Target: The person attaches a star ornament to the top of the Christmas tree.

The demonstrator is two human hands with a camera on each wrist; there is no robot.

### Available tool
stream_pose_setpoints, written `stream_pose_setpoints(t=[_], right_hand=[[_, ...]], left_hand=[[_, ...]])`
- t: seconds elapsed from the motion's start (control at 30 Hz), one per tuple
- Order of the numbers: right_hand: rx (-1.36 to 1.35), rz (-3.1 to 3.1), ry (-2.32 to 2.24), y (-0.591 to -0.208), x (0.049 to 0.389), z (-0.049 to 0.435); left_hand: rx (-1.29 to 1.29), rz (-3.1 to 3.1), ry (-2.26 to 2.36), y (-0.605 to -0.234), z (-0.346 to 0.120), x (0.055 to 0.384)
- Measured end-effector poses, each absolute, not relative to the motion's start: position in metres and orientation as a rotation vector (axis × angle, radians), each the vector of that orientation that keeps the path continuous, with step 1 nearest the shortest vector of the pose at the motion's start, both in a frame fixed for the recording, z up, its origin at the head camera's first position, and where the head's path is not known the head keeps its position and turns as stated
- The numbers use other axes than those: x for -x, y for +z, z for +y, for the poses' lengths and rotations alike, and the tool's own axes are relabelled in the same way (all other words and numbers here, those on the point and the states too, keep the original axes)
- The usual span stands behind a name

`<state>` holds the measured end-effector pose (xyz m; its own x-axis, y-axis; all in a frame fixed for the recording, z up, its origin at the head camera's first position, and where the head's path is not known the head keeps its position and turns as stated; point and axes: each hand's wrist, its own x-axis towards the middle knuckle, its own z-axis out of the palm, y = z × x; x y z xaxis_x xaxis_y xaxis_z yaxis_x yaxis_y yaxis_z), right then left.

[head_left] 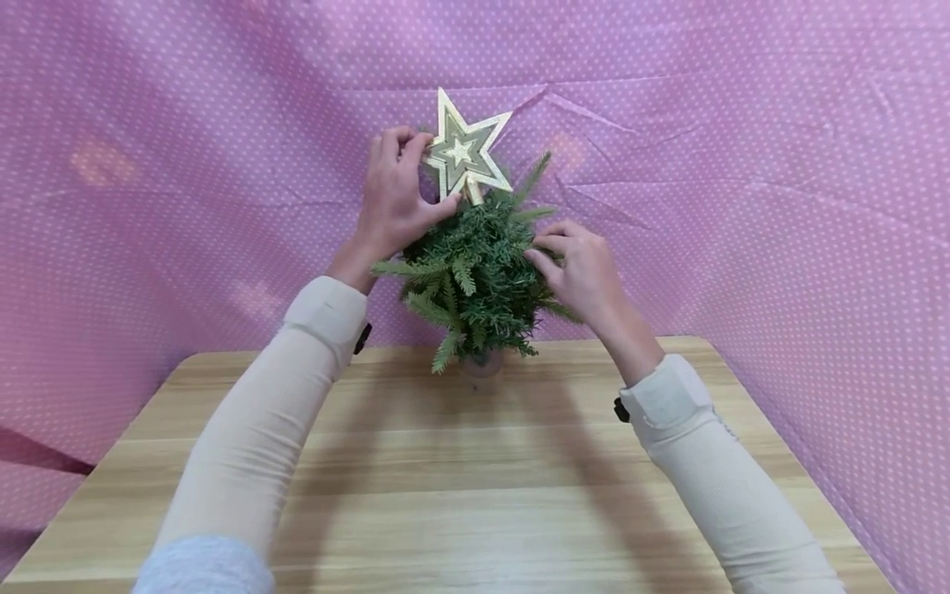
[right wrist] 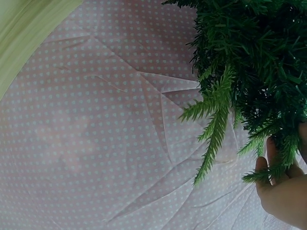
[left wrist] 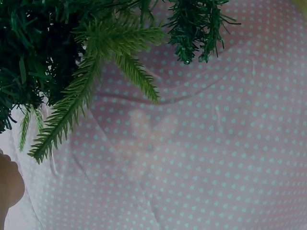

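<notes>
A small artificial Christmas tree (head_left: pixel 482 264) with dark green needles and lighter sprigs stands near the table's back edge. At its top a gold star topper (head_left: pixel 460 151) leans a little, its short stem down at the needles. My left hand (head_left: pixel 397 186) holds the star by its left side, fingers at the left point and thumb by the base. On the tree's right side my right hand (head_left: pixel 582 268) pinches a branch tip between thumb and fingers. In the right wrist view, green sprigs (right wrist: pixel 276 167) lie among its fingers. Only a bit of the left hand (left wrist: pixel 9 184) shows in the left wrist view.
The tree's round base (head_left: pixel 482 363) rests on the light wooden table (head_left: pixel 460 495). Pink cloth with white dots (head_left: pixel 779 165) hangs close behind the tree and along both sides. Both forearms reach across the table, casting shadows on it.
</notes>
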<state>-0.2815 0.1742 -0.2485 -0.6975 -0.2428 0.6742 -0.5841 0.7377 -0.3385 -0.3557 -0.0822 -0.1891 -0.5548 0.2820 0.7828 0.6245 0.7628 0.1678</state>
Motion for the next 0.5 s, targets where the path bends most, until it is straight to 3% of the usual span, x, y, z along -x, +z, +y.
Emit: stream_pose_setpoints(t=[0.5], right_hand=[[-0.54,-2.288,0.717,-0.2503,0.2815,0.1656]], left_hand=[[0.77,-2.107,-0.489,-0.1874,-0.0844,0.3622]])
